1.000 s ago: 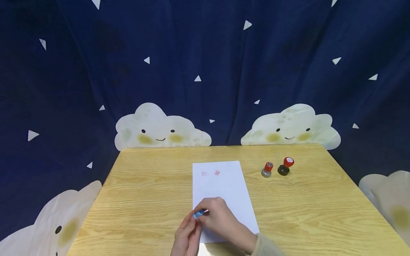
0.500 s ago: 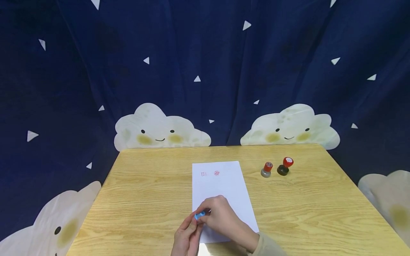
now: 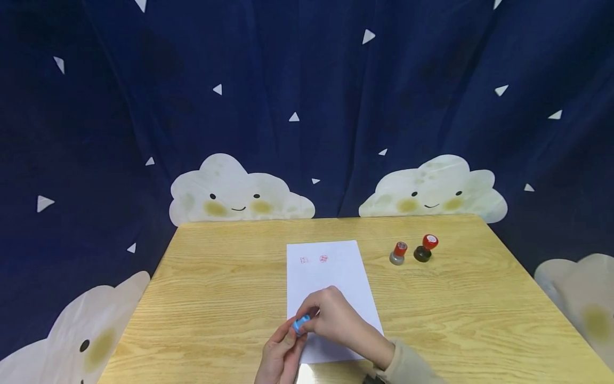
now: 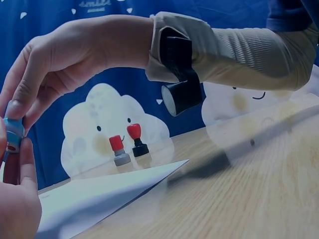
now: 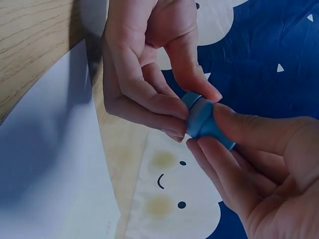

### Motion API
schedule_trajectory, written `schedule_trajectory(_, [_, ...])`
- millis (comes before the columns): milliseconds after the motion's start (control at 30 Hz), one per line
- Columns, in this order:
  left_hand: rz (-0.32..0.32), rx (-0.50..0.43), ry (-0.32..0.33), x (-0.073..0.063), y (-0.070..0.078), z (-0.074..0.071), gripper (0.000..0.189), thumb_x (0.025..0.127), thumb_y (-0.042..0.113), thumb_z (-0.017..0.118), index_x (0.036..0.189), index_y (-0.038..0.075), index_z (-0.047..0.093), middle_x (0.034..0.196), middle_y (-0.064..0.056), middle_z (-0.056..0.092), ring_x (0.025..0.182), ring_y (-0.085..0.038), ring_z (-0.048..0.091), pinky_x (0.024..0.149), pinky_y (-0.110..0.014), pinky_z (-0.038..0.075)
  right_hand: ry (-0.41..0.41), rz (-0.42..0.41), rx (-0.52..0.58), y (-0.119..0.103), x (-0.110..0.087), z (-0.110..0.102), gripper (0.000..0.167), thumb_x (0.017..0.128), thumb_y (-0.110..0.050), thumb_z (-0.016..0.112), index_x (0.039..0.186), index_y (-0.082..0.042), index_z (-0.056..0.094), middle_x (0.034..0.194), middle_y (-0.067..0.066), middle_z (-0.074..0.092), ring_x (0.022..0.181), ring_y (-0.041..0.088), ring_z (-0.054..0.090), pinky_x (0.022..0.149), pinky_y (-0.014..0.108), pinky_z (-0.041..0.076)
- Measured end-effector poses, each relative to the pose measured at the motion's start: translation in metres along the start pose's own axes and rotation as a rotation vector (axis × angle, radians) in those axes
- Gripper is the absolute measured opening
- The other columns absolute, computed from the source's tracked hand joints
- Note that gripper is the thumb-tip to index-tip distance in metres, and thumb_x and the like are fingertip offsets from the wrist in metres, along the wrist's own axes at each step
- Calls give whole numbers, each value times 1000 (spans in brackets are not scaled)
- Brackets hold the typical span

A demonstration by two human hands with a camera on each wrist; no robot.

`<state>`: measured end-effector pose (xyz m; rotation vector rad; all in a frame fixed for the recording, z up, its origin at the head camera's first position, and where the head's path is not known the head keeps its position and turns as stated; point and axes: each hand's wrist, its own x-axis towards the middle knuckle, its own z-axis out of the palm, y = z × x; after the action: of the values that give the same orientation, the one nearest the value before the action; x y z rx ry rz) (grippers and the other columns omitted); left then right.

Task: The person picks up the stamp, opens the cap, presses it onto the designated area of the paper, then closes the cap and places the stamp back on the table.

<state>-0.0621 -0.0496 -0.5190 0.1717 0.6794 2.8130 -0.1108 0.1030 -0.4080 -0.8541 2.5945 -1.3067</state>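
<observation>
Both hands meet over the near left edge of a white sheet of paper on the wooden table. Between them is a small light-blue stamp, a short cylinder with a seam round it. My left hand pinches one end of it from the near left. From the upper right my right hand pinches the other end with thumb and fingers. In the right wrist view the stamp lies tilted between both sets of fingertips, which partly cover it. Two small red prints mark the paper's far part.
To the right of the paper stand a red-topped stamp with a grey base and a red-handled stamp with a black base. A dark blue curtain with white clouds hangs behind the table.
My right hand has shifted slightly up and right, and more of the blue stamp shows between the fingers. The left hand has barely moved, still holding its end.
</observation>
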Motion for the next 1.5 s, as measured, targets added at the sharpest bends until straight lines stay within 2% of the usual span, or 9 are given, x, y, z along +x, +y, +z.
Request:
schedule_trajectory(233, [3, -35, 25, 0, -2, 0, 28, 100, -4, 49, 110, 9, 73, 121, -6, 56, 116, -13, 60, 108, -24, 43, 24, -40, -73, -1, -1, 2, 13, 71, -2, 87, 78, -8, 78, 74, -5, 72, 65, -5, 58, 59, 14, 52])
schedule_trajectory(500, [-22, -58, 60, 0, -2, 2, 28, 100, -4, 50, 110, 8, 73, 121, -8, 55, 113, -14, 61, 108, -23, 44, 21, -55, -92, -2, -2, -4, 14, 72, -1, 86, 79, -9, 78, 75, -8, 71, 67, -5, 59, 60, 14, 53])
schedule_trajectory(633, [-28, -65, 91, 0, -2, 2, 27, 100, -4, 51, 108, 7, 74, 119, -10, 54, 110, -14, 62, 106, -23, 45, 32, -66, -115, -1, 2, -12, 14, 72, 0, 86, 79, -9, 77, 75, -8, 71, 67, -4, 60, 61, 15, 54])
schedule_trajectory(767, [-45, -60, 153, 0, -3, 2, 25, 99, -3, 53, 105, 8, 75, 113, -11, 58, 108, -16, 63, 106, -25, 46, 56, -60, -166, 1, 9, -25, 15, 71, 0, 87, 79, -8, 77, 73, -5, 71, 66, -1, 60, 61, 18, 55])
schedule_trajectory(867, [-46, -53, 176, 0, -3, 3, 24, 100, -1, 53, 104, 9, 75, 109, -11, 62, 107, -16, 65, 105, -25, 47, 76, -44, -200, 4, 15, -36, 15, 71, 1, 86, 81, -7, 77, 74, -3, 71, 67, 2, 62, 61, 19, 55])
schedule_trajectory(1033, [-32, -81, 164, -1, -1, 3, 24, 101, -1, 51, 107, 6, 73, 111, -13, 63, 109, -18, 64, 107, -26, 45, 108, -56, -244, 15, 26, -54, 15, 73, 4, 84, 83, -4, 77, 78, 0, 72, 72, 8, 67, 64, 19, 58])
schedule_trajectory(1167, [-40, -120, 170, 0, 0, 3, 22, 101, -2, 50, 110, 1, 69, 117, -17, 57, 114, -20, 62, 111, -28, 40, 160, -67, -277, 29, 34, -67, 14, 75, 6, 81, 84, -2, 77, 83, 5, 73, 76, 15, 70, 67, 22, 61])
schedule_trajectory(1367, [-87, -192, 171, 1, 2, 2, 18, 103, 2, 47, 116, -2, 60, 124, -19, 47, 121, -23, 57, 115, -27, 33, 250, -21, -368, 57, 45, -82, 13, 77, 7, 78, 88, 0, 77, 89, 10, 74, 80, 21, 71, 68, 28, 62])
schedule_trajectory(1500, [-89, -183, 176, 0, 2, 2, 19, 103, 1, 46, 116, -2, 60, 125, -20, 44, 119, -24, 57, 115, -27, 34, 269, 18, -443, 77, 51, -86, 14, 76, 10, 76, 88, 2, 76, 91, 13, 74, 85, 25, 71, 72, 33, 62])
